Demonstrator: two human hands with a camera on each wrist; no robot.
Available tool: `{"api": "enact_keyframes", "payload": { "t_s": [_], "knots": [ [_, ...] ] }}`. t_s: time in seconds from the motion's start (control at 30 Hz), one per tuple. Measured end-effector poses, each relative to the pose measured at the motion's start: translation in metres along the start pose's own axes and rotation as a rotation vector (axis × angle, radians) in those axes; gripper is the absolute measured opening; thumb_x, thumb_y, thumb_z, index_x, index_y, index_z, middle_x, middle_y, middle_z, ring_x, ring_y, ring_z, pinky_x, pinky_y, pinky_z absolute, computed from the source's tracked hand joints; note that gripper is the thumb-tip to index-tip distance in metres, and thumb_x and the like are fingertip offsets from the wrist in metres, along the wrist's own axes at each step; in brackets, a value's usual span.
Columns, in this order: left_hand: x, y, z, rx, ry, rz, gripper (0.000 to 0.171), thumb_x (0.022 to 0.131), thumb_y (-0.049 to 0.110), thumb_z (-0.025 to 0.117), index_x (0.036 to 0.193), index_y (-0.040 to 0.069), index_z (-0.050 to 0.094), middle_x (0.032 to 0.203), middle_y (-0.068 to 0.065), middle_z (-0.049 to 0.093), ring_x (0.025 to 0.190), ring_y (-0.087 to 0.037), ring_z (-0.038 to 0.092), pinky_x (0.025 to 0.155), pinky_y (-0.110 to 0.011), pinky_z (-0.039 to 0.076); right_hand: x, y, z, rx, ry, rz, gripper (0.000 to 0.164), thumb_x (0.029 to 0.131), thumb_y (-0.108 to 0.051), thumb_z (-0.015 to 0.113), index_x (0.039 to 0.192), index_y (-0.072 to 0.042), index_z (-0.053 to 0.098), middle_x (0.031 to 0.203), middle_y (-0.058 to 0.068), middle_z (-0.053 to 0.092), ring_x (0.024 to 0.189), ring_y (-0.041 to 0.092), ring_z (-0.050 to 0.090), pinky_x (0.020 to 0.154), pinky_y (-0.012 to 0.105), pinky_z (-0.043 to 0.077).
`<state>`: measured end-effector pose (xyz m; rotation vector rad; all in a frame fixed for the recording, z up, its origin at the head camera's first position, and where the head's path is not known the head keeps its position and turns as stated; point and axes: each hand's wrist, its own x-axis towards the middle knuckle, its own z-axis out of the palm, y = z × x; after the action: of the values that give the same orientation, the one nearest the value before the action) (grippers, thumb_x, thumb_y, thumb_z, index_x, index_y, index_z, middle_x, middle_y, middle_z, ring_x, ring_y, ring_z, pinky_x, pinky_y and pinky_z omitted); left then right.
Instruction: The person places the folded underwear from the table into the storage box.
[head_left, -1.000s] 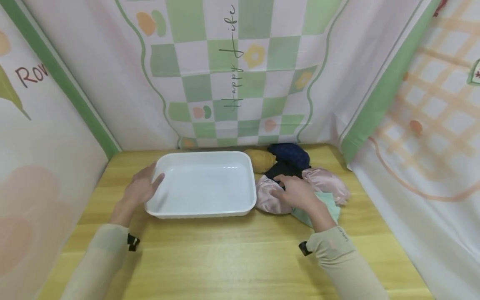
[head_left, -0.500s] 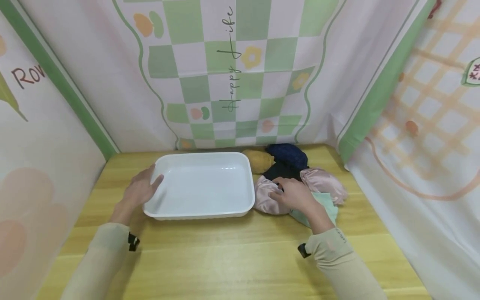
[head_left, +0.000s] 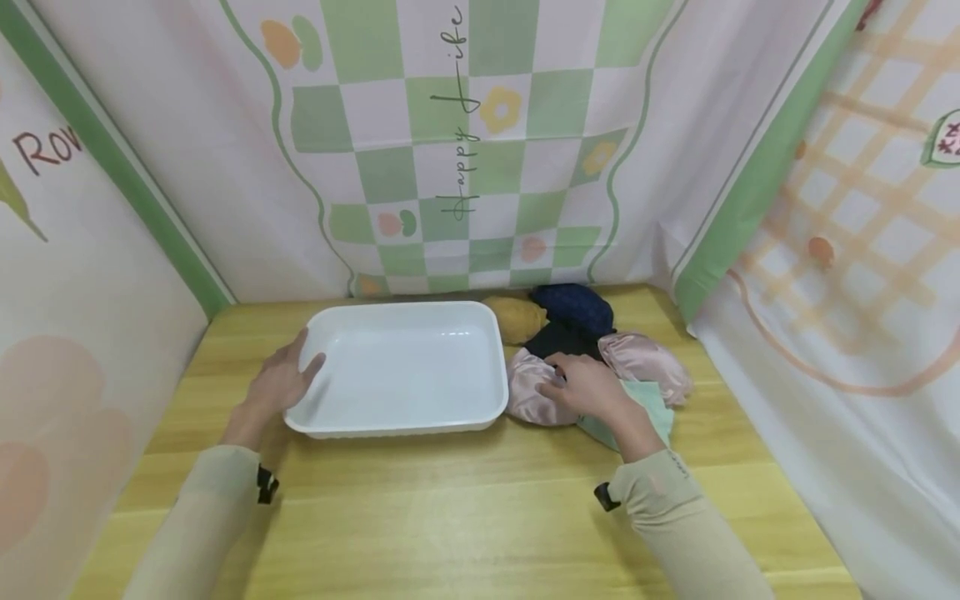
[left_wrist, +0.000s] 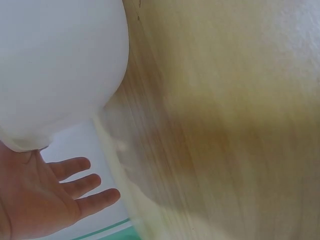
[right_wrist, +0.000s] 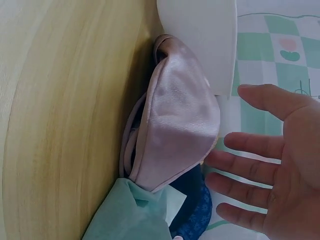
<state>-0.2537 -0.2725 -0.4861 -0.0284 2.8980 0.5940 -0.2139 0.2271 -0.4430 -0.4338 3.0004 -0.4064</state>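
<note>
A white rectangular tray lies on the table, its inside bare. My left hand is at the tray's left end, thumb over the rim and fingers along the outside. The left wrist view shows three of that hand's fingers straight and spread beside the tray's corner. My right hand hovers over a rounded pink satin cloth piece with a bound edge, right of the tray. In the right wrist view its fingers are straight and spread, fingertips close to the satin, nothing held.
Around the right hand lie a mustard cloth piece, a navy one, a black one, a second pink satin one and a mint-green cloth. Patterned curtains rise behind and beside the wooden table.
The head view has shifted slightly. Both hands, the tray and the cloth pieces keep their places relative to each other.
</note>
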Motion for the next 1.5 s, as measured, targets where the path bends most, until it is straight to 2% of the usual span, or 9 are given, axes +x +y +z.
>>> {"api": "enact_keyframes", "payload": {
  "t_s": [0.13,0.47,0.7,0.97,1.27,1.5],
  "knots": [
    [-0.002,0.002,-0.001,-0.005,-0.024,-0.019,0.086,0.098,0.072,0.01,0.16,0.018,-0.014,0.163,-0.033,0.009,0.144,-0.06,0.016,0.111,-0.074,0.024,0.004,0.003,0.002,-0.028,-0.015,-0.013,0.06,0.093,-0.048,0.065,0.135,-0.006,0.06,0.111,0.011,0.072,0.101,0.033,0.066,0.084,0.051,0.055],
    [-0.003,0.002,-0.002,-0.012,-0.029,-0.02,0.085,0.098,0.073,0.009,0.159,0.02,-0.017,0.163,-0.033,0.008,0.145,-0.06,0.014,0.112,-0.074,0.023,0.007,0.006,0.006,-0.04,-0.041,0.012,0.07,0.088,-0.052,0.07,0.137,-0.004,0.058,0.129,0.023,0.065,0.12,0.044,0.059,0.099,0.058,0.049],
    [-0.002,0.003,-0.001,-0.01,-0.032,-0.024,0.086,0.097,0.073,0.008,0.159,0.019,-0.015,0.163,-0.033,0.008,0.145,-0.06,0.014,0.113,-0.073,0.021,0.011,0.005,0.011,-0.084,-0.064,0.032,0.074,0.082,-0.054,0.074,0.136,-0.005,0.06,0.128,0.023,0.064,0.119,0.046,0.058,0.098,0.061,0.048],
    [-0.004,0.004,-0.002,-0.02,-0.034,-0.025,0.086,0.097,0.074,0.009,0.159,0.02,-0.016,0.163,-0.033,0.008,0.145,-0.059,0.013,0.115,-0.072,0.02,0.014,0.005,0.021,-0.161,-0.092,0.051,0.088,0.073,-0.063,0.077,0.137,-0.005,0.059,0.127,0.021,0.063,0.12,0.045,0.054,0.099,0.064,0.045],
    [-0.005,0.005,-0.002,-0.018,-0.023,-0.018,0.085,0.098,0.072,0.009,0.159,0.018,-0.016,0.162,-0.034,0.009,0.145,-0.059,0.015,0.115,-0.071,0.02,0.019,0.005,0.035,-0.222,-0.022,0.007,0.076,0.07,-0.058,0.079,0.121,-0.003,0.067,0.112,0.016,0.069,0.108,0.039,0.059,0.092,0.059,0.046],
    [-0.006,0.005,-0.003,-0.021,-0.021,-0.013,0.085,0.099,0.071,0.009,0.159,0.017,-0.015,0.162,-0.035,0.009,0.144,-0.06,0.015,0.115,-0.071,0.02,0.021,0.007,0.044,-0.216,0.026,-0.007,0.057,0.074,-0.048,0.077,0.108,-0.003,0.069,0.097,0.012,0.072,0.097,0.036,0.063,0.089,0.056,0.048]
  ]
}}
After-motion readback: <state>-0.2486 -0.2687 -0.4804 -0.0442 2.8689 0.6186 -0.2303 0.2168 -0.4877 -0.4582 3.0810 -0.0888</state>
